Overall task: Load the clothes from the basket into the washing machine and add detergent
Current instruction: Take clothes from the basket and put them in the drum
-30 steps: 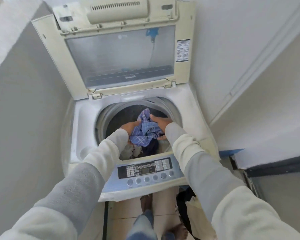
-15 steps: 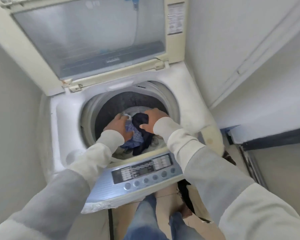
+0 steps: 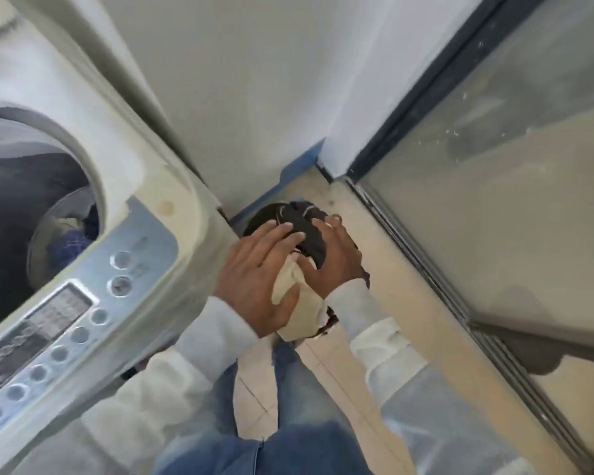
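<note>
Both hands are down at a pile of clothes in a dark basket point(image 3: 254, 219) on the floor, right of the washing machine point(image 3: 158, 186). My left hand point(image 3: 258, 275) lies flat on the pile, fingers straight over a dark garment point(image 3: 306, 224) and thumb on a cream garment point(image 3: 297, 310). My right hand point(image 3: 338, 258) wraps the dark garment from the right, with cloth between thumb and fingers. The basket is mostly hidden by hands and clothes. Inside the open drum point(image 3: 31, 200) lies the blue checked cloth point(image 3: 69, 241).
The washer's control panel point(image 3: 66, 323) juts out close to my left forearm. A white wall corner stands behind the basket. A sliding glass door with a dark frame point(image 3: 426, 234) runs along the right. My jeans-clad legs stand on the tiled floor point(image 3: 408, 303).
Both hands have left the drum, where the blue checked cloth stays behind. I have turned right and down, and my hands are now on the clothes in the floor basket.
</note>
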